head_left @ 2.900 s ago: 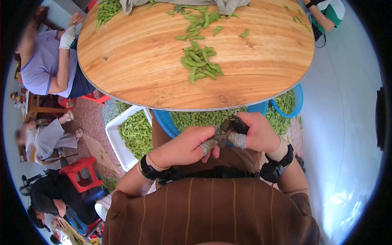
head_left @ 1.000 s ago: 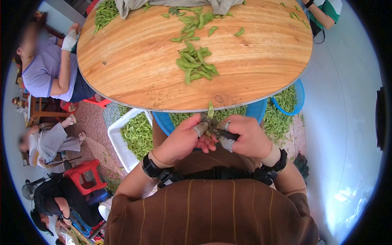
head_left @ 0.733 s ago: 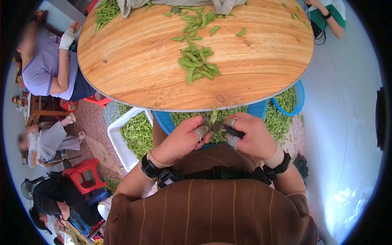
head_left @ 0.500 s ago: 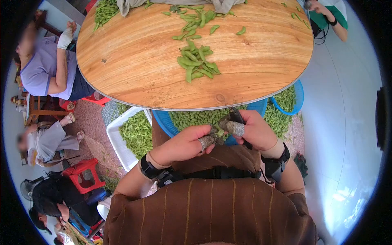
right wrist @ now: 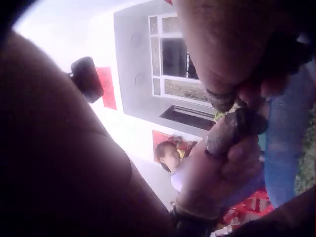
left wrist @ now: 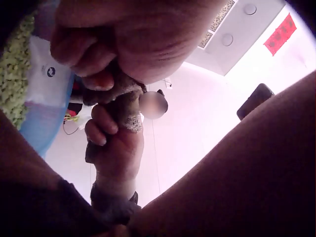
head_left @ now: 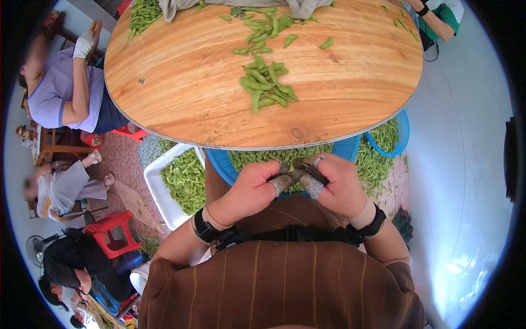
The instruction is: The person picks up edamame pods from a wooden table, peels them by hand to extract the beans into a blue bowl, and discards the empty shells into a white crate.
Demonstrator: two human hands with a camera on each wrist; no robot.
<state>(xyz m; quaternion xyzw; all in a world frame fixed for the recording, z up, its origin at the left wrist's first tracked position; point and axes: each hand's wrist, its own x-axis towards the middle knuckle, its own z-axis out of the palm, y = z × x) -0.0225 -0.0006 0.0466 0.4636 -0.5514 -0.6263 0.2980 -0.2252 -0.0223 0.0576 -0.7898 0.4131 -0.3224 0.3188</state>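
Both hands meet below the table's near edge, over a blue basin [head_left: 218, 164] full of green bean pods. My left hand [head_left: 281, 179], its thumb and finger wrapped in grey cloth, has its fingers curled and pinches against the right hand's fingers. My right hand [head_left: 316, 176], also wrapped, grips a small dark cutting tool [head_left: 312, 170]. The pod between them is hidden by the fingers. The left wrist view shows the left hand [left wrist: 106, 81] curled above the right hand [left wrist: 116, 148]. In the right wrist view the right hand [right wrist: 237, 94] is above the left hand [right wrist: 222, 173].
A round wooden table [head_left: 186, 82] carries a pile of pods [head_left: 266, 88] and more at its far side. A white tub [head_left: 149, 181] of pods stands on the floor at left, a second blue basin [head_left: 403, 129] at right. A person in lilac [head_left: 60, 93] sits at left near a red stool [head_left: 109, 233].
A second ago a green pod stood up between the two hands. It has sunk out of sight among the fingers, and the hands have drawn close together again.
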